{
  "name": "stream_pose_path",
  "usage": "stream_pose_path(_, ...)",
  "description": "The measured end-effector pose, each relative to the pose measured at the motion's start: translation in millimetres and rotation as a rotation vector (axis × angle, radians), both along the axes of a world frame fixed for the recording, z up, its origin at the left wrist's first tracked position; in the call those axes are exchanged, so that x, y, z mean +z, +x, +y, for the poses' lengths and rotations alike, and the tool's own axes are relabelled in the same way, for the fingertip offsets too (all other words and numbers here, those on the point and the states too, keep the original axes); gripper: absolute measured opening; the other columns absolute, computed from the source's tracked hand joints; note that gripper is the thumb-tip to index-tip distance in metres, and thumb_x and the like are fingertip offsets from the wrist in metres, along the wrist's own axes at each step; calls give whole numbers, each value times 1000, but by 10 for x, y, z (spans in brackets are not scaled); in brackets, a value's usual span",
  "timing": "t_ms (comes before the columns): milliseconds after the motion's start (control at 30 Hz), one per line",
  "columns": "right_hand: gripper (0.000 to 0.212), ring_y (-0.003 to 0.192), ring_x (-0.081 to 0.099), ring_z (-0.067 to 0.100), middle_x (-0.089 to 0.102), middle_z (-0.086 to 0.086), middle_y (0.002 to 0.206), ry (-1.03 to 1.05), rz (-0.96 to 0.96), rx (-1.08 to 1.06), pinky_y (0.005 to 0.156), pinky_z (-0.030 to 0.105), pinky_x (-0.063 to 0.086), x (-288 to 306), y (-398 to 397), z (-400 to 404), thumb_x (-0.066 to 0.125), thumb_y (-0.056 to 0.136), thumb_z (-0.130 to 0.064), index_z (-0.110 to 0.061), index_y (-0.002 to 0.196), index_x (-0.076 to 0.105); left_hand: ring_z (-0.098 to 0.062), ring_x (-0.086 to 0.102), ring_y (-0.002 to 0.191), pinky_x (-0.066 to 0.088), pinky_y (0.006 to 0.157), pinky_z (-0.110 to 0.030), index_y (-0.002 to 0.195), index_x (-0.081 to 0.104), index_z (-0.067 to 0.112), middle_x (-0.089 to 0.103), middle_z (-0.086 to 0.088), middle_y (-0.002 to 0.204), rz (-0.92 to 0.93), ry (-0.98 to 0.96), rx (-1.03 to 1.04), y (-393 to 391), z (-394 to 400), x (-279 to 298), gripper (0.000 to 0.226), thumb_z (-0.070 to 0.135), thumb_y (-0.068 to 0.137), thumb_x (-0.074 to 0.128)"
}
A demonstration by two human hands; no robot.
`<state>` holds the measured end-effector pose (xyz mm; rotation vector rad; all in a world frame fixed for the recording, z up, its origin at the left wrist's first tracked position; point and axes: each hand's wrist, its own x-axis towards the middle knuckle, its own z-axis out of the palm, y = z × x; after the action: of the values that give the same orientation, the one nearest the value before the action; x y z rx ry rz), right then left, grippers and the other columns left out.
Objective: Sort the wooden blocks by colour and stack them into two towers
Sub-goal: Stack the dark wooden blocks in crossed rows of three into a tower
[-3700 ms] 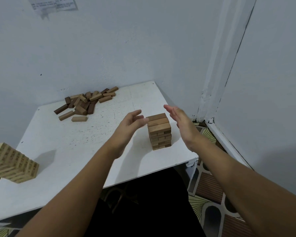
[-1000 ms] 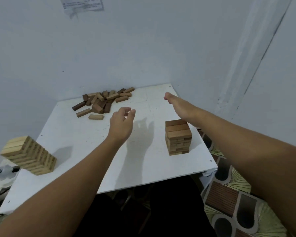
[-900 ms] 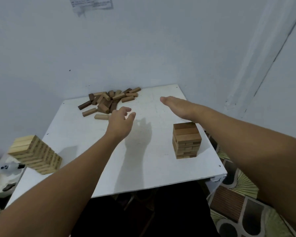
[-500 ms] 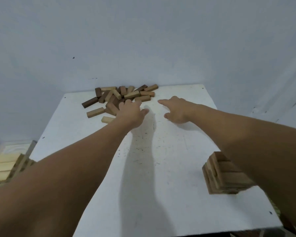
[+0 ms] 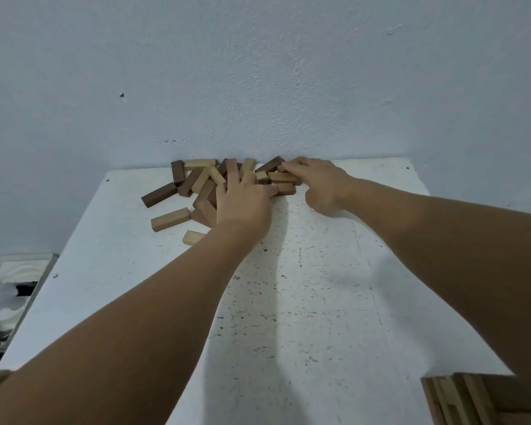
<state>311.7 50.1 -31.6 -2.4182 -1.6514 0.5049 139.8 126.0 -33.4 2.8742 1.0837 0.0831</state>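
Both hands have reached forward since half a second ago and are now lying on the pile of wooden blocks (image 5: pixel 227 182), the landmark at the table's far edge against the wall (image 5: pixel 258 72). The left hand (image 5: pixel 242 204) is pressing flat on the pile's middle with fingers spread; whether it is gripping any block, I cannot tell. The right hand (image 5: pixel 316 185) is curling its fingers over the pile's right end, touching a light brown block (image 5: pixel 281 177), grip unclear. Left of the pile, one dark block (image 5: pixel 159 195) and two light blocks are lying apart on the white table (image 5: pixel 319 302). One brown tower (image 5: pixel 473 400) is showing at the table's near right corner, well apart from the pile.
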Motion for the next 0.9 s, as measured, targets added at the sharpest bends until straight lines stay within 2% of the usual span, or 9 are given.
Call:
stream_pose_path(100, 74, 135, 37, 30, 37, -2, 152, 16, -62, -9, 112, 48, 36, 7, -4, 31, 53, 90, -11, -49, 151, 37, -34, 28, 143, 31, 113, -54, 135, 62, 50, 33, -2, 158, -39, -19, 4, -7, 28, -22, 36, 31, 107, 49)
stream_pose_path(200, 42, 144, 27, 29, 42, -2, 152, 51, -154, 28, 120, 50, 22, 31, 58, 60, 53, 99, -35, -57, 135, 52, -33, 31, 141, 30, 113, -54, 128, 66, 52, 36, 0, 157, -61, -54, 11, -10, 51, 12, 29, 40, 105, 52)
stream_pose_path(300, 28, 156, 14, 32, 35, 1, 163, 41, 13, 24, 125, 56, 10, 51, 123, 101, 50, 105, -35, -48, 125, 65, -32, 31, 142, 29, 112, -54, 124, 68, 53, 37, 3, 156, -59, -62, 8, -20, 60, 45, 26, 48, 102, 54)
stream_pose_path(367, 20, 141, 43, 27, 57, -8, 144, 67, 77, -9, 119, 50, 29, 70, 97, 113, 54, 103, -43, -44, 118, 67, -30, 33, 140, 28, 111, -53, 121, 69, 54, 40, 5, 153, -62, -58, 17, -29, 51, 51, 25, 53, 101, 54)
stream_pose_path(400, 19, 126, 54, 21, 64, -12, 128, 90, 66, -19, 112, 46, 38, 76, 75, 118, 57, 100, -49, -44, 115, 67, -28, 34, 138, 27, 111, -52, 118, 70, 55, 42, 6, 151, -73, -62, 22, -38, 43, 55, 25, 56, 101, 53)
stream_pose_path(467, 19, 110, 58, 15, 65, -15, 113, 97, -26, -11, 104, 43, 42, 94, 17, 116, 58, 98, -55, -44, 111, 66, -26, 35, 136, 25, 111, -50, 114, 73, 54, 49, 8, 144, -90, -79, 36, -61, 11, 64, 27, 62, 99, 52)
stream_pose_path(633, 12, 105, 58, 9, 67, -20, 104, 76, 35, -105, 103, 39, 42, 170, -119, -48, 69, 92, -49, -46, 103, 70, -22, 40, 125, 21, 99, -42, 108, 76, 51, 57, 11, 122, -103, -97, 65, -148, -131, 117, 27, 65, 92, 59)
stream_pose_path(767, 20, 102, 54, 6, 65, -22, 104, 46, 56, -178, 106, 39, 40, 216, -352, -268, 74, 89, -43, -46, 108, 72, -21, 42, 120, 18, 90, -40, 105, 77, 47, 60, 12, 111, -103, -99, 62, -305, -300, 181, 26, 64, 89, 67)
stream_pose_path(900, 16, 98, 64, 1, 74, -21, 92, 26, 128, -225, 106, 40, 42, 212, -575, -532, 73, 89, -37, -45, 103, 73, -18, 43, 114, 20, 95, -43, 98, 76, 46, 61, 15, 106, -56, -71, 14, -539, -500, 206, 25, 66, 84, 71)
